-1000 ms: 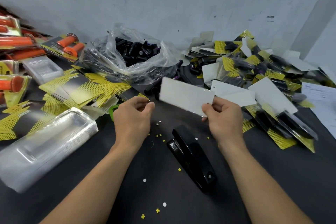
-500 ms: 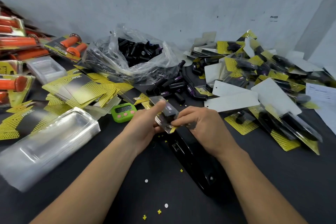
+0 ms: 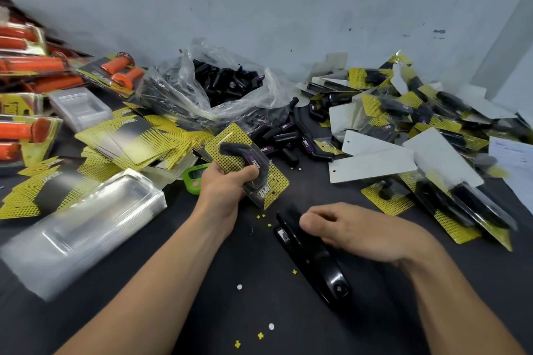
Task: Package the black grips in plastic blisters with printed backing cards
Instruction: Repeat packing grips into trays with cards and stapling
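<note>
Your left hand (image 3: 227, 189) has fingers and thumb wrapped firmly round a made-up pack (image 3: 230, 140) – a yellow-dotted backing card with one bent black grip (image 3: 235, 150) under its clear blister – and holds it tilted above the dark table (image 3: 253, 305), a little left of centre. Your right hand (image 3: 354, 232) is over the far end of the black stapler (image 3: 317, 265), which lies on the table near you; its fingers are loosely bent and hold nothing, and the blur hides whether they touch the stapler. Behind the pack, a green timer (image 3: 194, 180) peeks out beside your left wrist. To the left lies a fanned heap of printed backing cards (image 3: 138, 141), and nearer you on that side a stack of empty clear blisters (image 3: 86, 225). At the far centre an open plastic bag (image 3: 178, 86) holds loose black grips (image 3: 227, 86), with more of them spilled (image 3: 282, 138) on the table just right of the pack. The right side is covered by a pile of finished packs (image 3: 432, 124), some face down with their white backs up. Packs of orange grips (image 3: 31, 66) are heaped at the far left. Small yellow and white punched bits (image 3: 239, 287) dot the table between your arms.
</note>
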Tool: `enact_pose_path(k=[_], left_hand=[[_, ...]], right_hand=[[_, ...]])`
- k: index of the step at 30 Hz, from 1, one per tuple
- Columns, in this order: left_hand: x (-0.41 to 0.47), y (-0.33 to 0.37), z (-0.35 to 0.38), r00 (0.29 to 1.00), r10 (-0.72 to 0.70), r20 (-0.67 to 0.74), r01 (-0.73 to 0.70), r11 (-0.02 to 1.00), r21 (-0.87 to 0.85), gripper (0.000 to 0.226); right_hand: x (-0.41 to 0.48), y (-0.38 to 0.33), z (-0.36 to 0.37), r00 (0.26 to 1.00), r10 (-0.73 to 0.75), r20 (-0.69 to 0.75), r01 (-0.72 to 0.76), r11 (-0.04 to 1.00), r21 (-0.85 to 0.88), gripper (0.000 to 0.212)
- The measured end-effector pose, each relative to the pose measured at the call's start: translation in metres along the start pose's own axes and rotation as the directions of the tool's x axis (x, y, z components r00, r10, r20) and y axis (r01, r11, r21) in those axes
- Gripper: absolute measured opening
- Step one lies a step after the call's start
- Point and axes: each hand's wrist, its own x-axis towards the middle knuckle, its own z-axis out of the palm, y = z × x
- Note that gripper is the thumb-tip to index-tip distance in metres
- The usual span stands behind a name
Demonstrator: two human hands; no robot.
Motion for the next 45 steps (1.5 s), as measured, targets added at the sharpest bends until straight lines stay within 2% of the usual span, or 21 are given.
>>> enact_pose_path(k=[3,7,10,12,14,16,19,23,29,37,40,45], left_hand=[[0.000,0.000,-0.001,1.000,0.001,0.002,-0.001,1.000,-0.031,0.034],[0.002,0.003,-0.001,1.000,0.005,0.002,-0.005,0.996,-0.088,0.030],[0.002,0.008,-0.003,0.999,0.000,0.034,0.006,0.985,-0.170,0.035],[-0.001,0.013,-0.004,0.994,-0.037,0.106,0.058,0.977,-0.206,0.038],[-0.004,0.017,-0.004,0.979,-0.082,0.187,0.130,0.957,-0.259,0.035],[-0.005,0.019,-0.005,0.958,-0.109,0.266,0.196,0.924,-0.329,0.030],[-0.007,0.019,-0.005,0.942,-0.091,0.324,0.206,0.917,-0.343,0.031],[-0.009,0.021,-0.007,0.936,-0.044,0.349,0.162,0.935,-0.315,0.052],[-0.010,0.025,-0.010,0.920,0.024,0.391,0.072,0.971,-0.229,0.040],[-0.016,0.027,-0.008,0.940,0.012,0.340,0.015,0.997,-0.079,0.045],[-0.020,0.025,-0.003,0.928,0.023,0.372,0.007,0.997,-0.080,0.046],[-0.022,0.021,0.001,0.923,0.009,0.384,0.036,0.993,-0.110,0.060]], right_hand=[[-0.002,-0.021,0.011,1.000,0.022,-0.020,-0.023,0.997,-0.077,0.074],[-0.001,-0.039,0.031,0.997,-0.015,-0.076,0.013,1.000,-0.024,0.061],[-0.004,-0.030,0.020,0.996,-0.028,-0.080,0.040,0.988,0.151,0.056],[-0.003,-0.021,0.009,0.985,-0.027,-0.169,0.083,0.938,0.337,0.054],[0.002,-0.015,0.005,0.955,0.014,-0.295,0.148,0.842,0.518,0.045],[0.010,-0.015,0.008,0.918,0.058,-0.393,0.198,0.791,0.579,0.039],[0.017,-0.021,0.017,0.903,0.043,-0.428,0.226,0.798,0.558,0.036],[0.017,-0.024,0.026,0.915,-0.028,-0.403,0.234,0.848,0.475,0.048],[0.016,-0.025,0.031,0.897,-0.029,-0.441,0.232,0.881,0.413,0.052],[0.017,-0.020,0.028,0.894,-0.047,-0.446,0.254,0.872,0.418,0.043],[0.017,-0.019,0.026,0.895,-0.052,-0.444,0.267,0.858,0.438,0.040],[0.018,-0.018,0.029,0.887,-0.063,-0.457,0.286,0.853,0.437,0.036]])
